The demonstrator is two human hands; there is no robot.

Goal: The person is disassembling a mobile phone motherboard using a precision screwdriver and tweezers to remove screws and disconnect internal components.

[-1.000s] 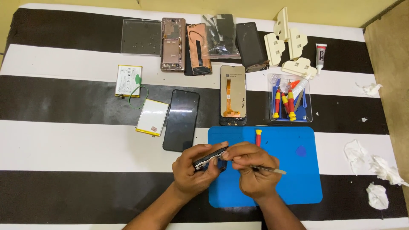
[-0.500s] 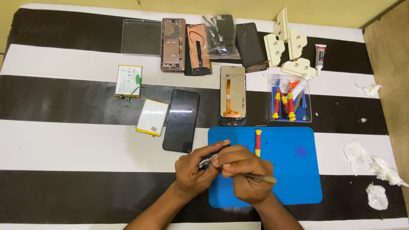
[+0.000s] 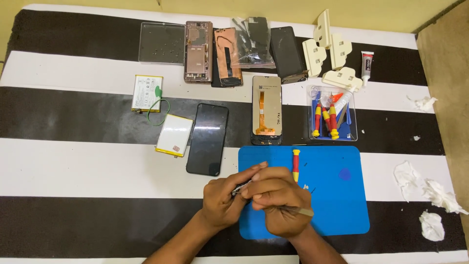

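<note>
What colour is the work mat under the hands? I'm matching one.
Solid blue mat, seen clearly in the head view.

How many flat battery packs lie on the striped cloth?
2. One battery with a green wire lies at the left on a white stripe; the yellow-edged battery sits beside the dark phone. Others may be hidden under the parts along the top.

Two bare forearms enter from the bottom edge. The left hand [image 3: 222, 203] and the right hand [image 3: 278, 203] wear no gloves. No sleeve shows on either arm up to the frame's edge, and no watch, ring or band is visible at the wrists or on the fingers [image 3: 254, 171]. Nails are short and plain.
</note>
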